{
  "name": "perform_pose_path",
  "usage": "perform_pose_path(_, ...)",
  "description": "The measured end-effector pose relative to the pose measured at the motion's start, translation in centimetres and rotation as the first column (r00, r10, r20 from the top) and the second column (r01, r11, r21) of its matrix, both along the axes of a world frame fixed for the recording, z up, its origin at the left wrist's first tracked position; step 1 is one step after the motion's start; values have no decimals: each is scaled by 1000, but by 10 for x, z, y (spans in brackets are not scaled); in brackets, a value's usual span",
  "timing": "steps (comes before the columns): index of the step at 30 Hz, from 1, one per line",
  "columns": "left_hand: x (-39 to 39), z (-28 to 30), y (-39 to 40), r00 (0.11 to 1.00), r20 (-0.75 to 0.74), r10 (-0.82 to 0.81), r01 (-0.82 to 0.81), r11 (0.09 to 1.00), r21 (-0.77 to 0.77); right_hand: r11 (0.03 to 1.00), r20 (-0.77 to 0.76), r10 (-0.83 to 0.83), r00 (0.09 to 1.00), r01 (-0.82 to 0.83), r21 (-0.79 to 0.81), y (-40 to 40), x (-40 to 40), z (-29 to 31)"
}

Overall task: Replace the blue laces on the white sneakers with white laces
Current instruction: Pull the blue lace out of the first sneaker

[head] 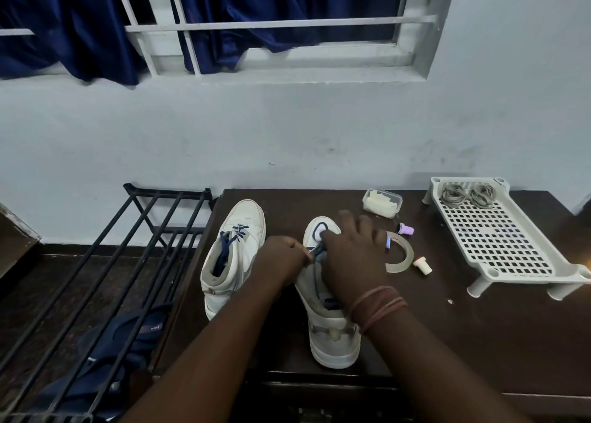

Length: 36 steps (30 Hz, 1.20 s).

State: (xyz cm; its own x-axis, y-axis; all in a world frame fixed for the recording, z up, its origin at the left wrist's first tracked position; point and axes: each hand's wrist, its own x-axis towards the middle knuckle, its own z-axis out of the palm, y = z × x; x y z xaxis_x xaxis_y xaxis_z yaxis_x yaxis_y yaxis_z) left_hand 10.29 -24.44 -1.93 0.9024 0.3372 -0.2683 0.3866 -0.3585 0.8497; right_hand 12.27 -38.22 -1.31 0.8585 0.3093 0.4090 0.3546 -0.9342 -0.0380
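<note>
Two white high-top sneakers stand on a dark wooden table point(447, 326). The left sneaker point(232, 256) carries a loosened blue lace point(231, 242). Both my hands work over the right sneaker point(332, 336). My left hand point(281, 258) pinches the end of that shoe's blue lace point(316, 250) beside the eyelets. My right hand point(351, 256) lies over the tongue area, with its fingertips on the same lace near the toe. Most of that lace is hidden under my hands. Coiled pale laces point(468, 194) lie on a white perforated rack point(499, 234).
A small plastic box point(382, 202), a roll of clear tape point(401, 254), a purple-capped item point(405, 229) and a small white cap point(422, 266) sit right of the shoes. A black metal shoe rack point(105, 262) with dark slippers point(121, 339) stands left of the table.
</note>
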Motion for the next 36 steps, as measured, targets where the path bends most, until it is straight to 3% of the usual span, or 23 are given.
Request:
perform_pose_path(2,0,-1,1,1000,4,-6,6,1000,4,998,-55,10,998,-14,-68,4,-2,-7)
perform_pose_path(9,1,-1,1,1000,13,7,-7,1000,-6,999,-133,48,990,-51,-16,4,4,-11)
perform_pose_path(11,0,-1,1,1000,5,14,-14,1000,-12,992,-122,21,992,-5,129,4,4,-11)
perform_pose_path(12,0,-2,1,1000,0,21,-21,1000,-13,957,-115,-18,993,51,286,3,4,-6)
perform_pose_path(13,-1,-1,1,1000,-5,31,-31,999,-9,877,-142,-50,989,111,467,1,8,0)
perform_pose_path(14,-1,-1,1,999,-8,40,-40,999,-2,732,-193,-52,980,169,660,-2,14,8)
perform_pose_path(16,1,-2,1,998,-18,53,-53,999,3,315,-322,45,946,293,903,-11,24,23)
perform_pose_path(17,1,-2,2,998,-24,56,-56,998,2,86,-363,173,916,353,932,-14,26,31)
perform_pose_path(18,2,-2,1,998,-29,55,-55,998,0,-78,-367,297,881,406,911,-15,27,35)
perform_pose_path(19,2,-3,2,998,-31,52,-52,999,-2,-109,-357,352,865,417,902,-15,26,37)
perform_pose_path(20,3,-4,2,998,-32,49,-49,999,-3,14,-366,326,872,383,924,-14,25,36)
perform_pose_path(22,4,-6,3,999,-27,40,-40,999,-10,462,-315,236,919,179,869,-12,20,27)
perform_pose_path(23,5,-7,3,999,-22,35,-35,999,-16,633,-286,235,929,77,771,-11,18,19)
perform_pose_path(24,5,-8,3,999,-17,31,-31,999,-19,752,-270,251,930,-12,659,-8,15,15)
perform_pose_path(27,4,-5,3,1000,-11,29,-29,1000,-9,954,-253,217,943,-150,261,-3,13,-1)
perform_pose_path(29,3,-2,2,999,-17,39,-39,999,-7,991,-266,130,955,-124,40,-3,13,0)
perform_pose_path(30,3,-2,2,999,-20,42,-42,999,-6,994,-274,105,956,-105,16,-2,12,1)
perform_pose_path(31,3,-1,1,999,-22,42,-42,999,-6,994,-264,110,958,-98,55,-3,13,1)
perform_pose_path(33,3,-2,1,999,-27,43,-43,999,-5,931,-231,171,958,-80,355,-4,13,6)
perform_pose_path(35,2,-2,1,998,-38,49,-49,999,-4,686,-314,231,921,75,723,-6,21,17)
perform_pose_path(36,2,-2,1,998,-46,51,-51,999,-3,494,-386,294,875,207,845,-8,24,27)
